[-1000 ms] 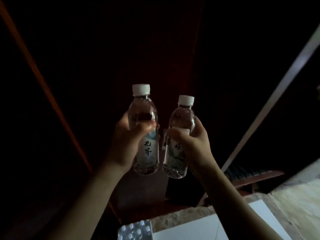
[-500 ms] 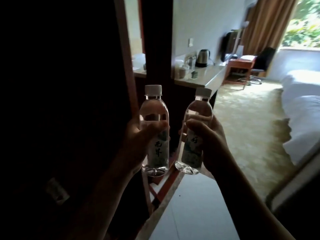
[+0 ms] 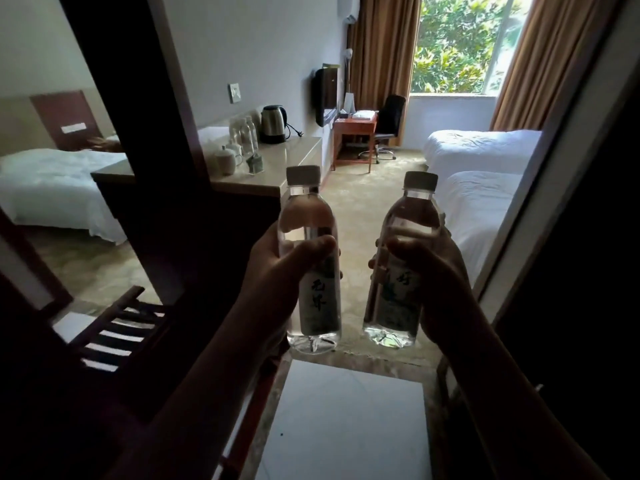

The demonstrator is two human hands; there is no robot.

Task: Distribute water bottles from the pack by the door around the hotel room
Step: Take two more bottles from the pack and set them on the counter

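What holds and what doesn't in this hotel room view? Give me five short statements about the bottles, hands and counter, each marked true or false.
1. Each hand holds one water bottle: the left hand grips the left bottle, the right hand grips the right bottle. True.
2. The left bottle's cap is off. False: both white caps are on.
3. A kettle stands on the counter. True.
4. The curtains are drawn shut. False: the curtains hang apart and the window shows green leaves.
5. The desk chair lies tipped over. False: it stands upright by the desk.
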